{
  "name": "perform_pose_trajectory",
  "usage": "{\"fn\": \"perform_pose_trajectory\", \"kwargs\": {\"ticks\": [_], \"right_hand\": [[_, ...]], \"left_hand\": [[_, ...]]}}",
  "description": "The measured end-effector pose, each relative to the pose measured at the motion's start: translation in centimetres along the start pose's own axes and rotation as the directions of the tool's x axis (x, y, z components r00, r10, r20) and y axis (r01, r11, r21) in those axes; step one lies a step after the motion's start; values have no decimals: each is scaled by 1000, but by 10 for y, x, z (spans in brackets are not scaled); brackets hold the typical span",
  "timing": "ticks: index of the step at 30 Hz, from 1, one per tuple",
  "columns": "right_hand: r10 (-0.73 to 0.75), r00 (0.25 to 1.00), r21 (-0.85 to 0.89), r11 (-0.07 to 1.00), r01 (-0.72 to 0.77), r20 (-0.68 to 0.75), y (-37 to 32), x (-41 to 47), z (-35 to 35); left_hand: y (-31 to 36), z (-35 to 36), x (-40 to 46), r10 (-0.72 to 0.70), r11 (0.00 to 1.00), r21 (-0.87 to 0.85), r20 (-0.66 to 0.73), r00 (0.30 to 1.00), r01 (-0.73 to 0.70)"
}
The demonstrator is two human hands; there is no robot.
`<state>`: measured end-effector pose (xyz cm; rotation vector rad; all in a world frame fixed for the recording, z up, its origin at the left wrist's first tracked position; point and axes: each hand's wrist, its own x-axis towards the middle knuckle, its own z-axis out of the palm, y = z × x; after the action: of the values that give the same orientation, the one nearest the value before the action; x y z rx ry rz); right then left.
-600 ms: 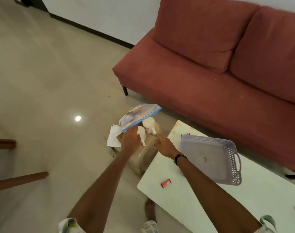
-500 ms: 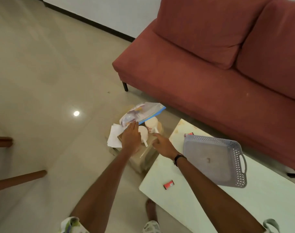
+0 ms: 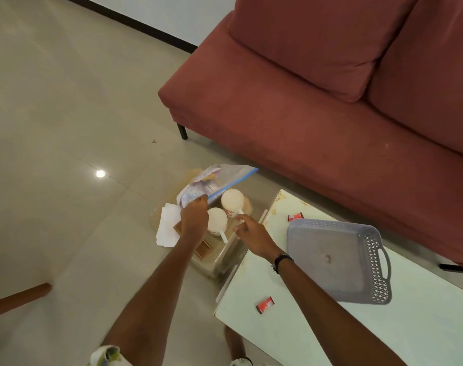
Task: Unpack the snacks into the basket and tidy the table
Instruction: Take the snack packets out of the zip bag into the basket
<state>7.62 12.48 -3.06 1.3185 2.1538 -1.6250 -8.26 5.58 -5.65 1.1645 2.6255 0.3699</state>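
A clear plastic zip bag with a blue edge and snacks inside lies on top of a cardboard box on the floor left of the table. My left hand grips the bag's near corner. Two white cups with handles stand in the box beside it. My right hand hovers over the box edge next to the cups, fingers apart, holding nothing. A grey perforated basket sits empty on the white table.
Small red snack packets lie on the table, one near the front edge, another behind the basket. White papers stick out of the box. A red sofa stands behind. A wooden chair leg crosses the floor at left.
The camera view shifted slightly. My left hand has moved up onto the bag's corner. My right hand stays by the cups.
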Motion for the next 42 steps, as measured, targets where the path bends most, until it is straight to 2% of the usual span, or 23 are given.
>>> {"fn": "perform_pose_trajectory", "kwargs": {"ticks": [2,9,12,14,17,19,20,22,24,26,31,35,37,39,42], "right_hand": [[-15,1000,5,1000,15,-8,-3,0,-4],[-109,990,8,994,111,-86,-21,-12,-27],[-182,973,48,981,190,-142,-35,-28,-46],[-272,930,27,958,287,-247,-43,-44,-62],[-384,781,-143,921,363,-493,-49,-71,-90],[-450,662,-336,892,303,-600,-49,-91,-114],[-481,641,-428,868,252,-598,-46,-101,-127],[-485,694,-527,832,176,-533,-36,-123,-154],[-451,746,-548,825,140,-489,-21,-149,-177],[-407,772,-507,852,129,-488,-10,-172,-195],[-466,768,-328,879,346,-438,21,-247,-222],[-434,787,-236,901,365,-439,60,-305,-224],[-371,804,-112,925,362,-465,78,-325,-220],[-283,821,37,938,346,-496,94,-339,-213],[-156,832,218,924,313,-532,117,-351,-202]], "left_hand": [[2,-14,15,8,998,-61,-71,997,-13],[23,-87,66,18,998,-52,-228,974,-31],[42,-119,66,184,978,-44,-251,950,-201],[60,-137,56,324,939,-47,-217,921,-341],[88,-156,30,444,878,-104,-191,876,-468],[105,-166,12,499,842,-133,-178,848,-524],[114,-172,4,525,822,-147,-179,832,-550],[132,-184,-12,567,787,-169,-184,803,-594],[154,-194,-30,598,760,-174,-188,779,-626],[171,-198,-42,601,756,-167,-205,772,-633],[230,-192,-89,586,764,-152,-240,774,-627],[281,-173,-142,619,731,-204,-205,758,-652],[301,-161,-165,600,739,-229,-203,774,-633],[319,-144,-189,539,745,-293,-265,800,-599],[346,-110,-238,292,757,-476,-368,883,-449]]}}
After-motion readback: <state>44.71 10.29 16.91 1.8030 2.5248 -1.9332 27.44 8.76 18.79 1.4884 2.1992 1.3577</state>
